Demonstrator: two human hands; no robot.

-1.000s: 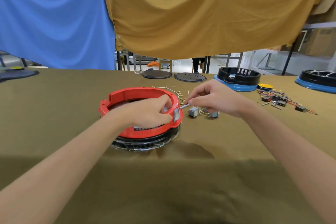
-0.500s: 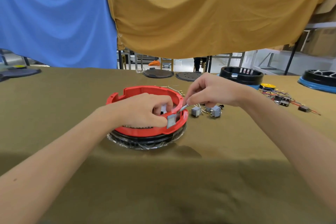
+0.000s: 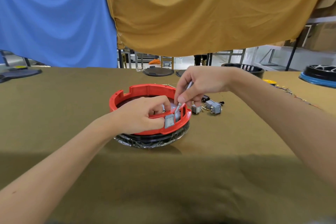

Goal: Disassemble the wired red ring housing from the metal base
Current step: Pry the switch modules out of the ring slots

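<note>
**A:** What is the piece made of?

**B:** The red ring housing (image 3: 145,89) is glossy moulded plastic, a notched circular wall. It sits on a round black base (image 3: 154,139) wrapped in crinkled clear film, near the middle of the table (image 3: 54,114). A small grey rectangular rocker switch (image 3: 169,121) sits in the ring's wall at about 4 o'clock.

**A:** And the fingers?

**B:** The left hand (image 3: 140,114) curls over the near rim, with the thumb on the outside and the fingertips pinching the wall just beside the switch. The right hand (image 3: 198,82) pinches a thin silvery tool (image 3: 177,107) between thumb and forefinger, the rest of the fingers folded in; the tool slants down to the switch's upper edge. Whether the tip touches it I cannot tell.

**A:** What lies around them?

**B:** An olive-brown matte cloth covers the table. Loose grey switches (image 3: 214,107) lie at 3 o'clock of the ring, near it. Flat dark discs (image 3: 158,72) lie at 12 o'clock, and a black ring on a blue base (image 3: 320,74) sits far off at 2 o'clock. Behind the table hang a blue sheet (image 3: 54,18) and a mustard sheet (image 3: 209,11), softly creased.
</note>
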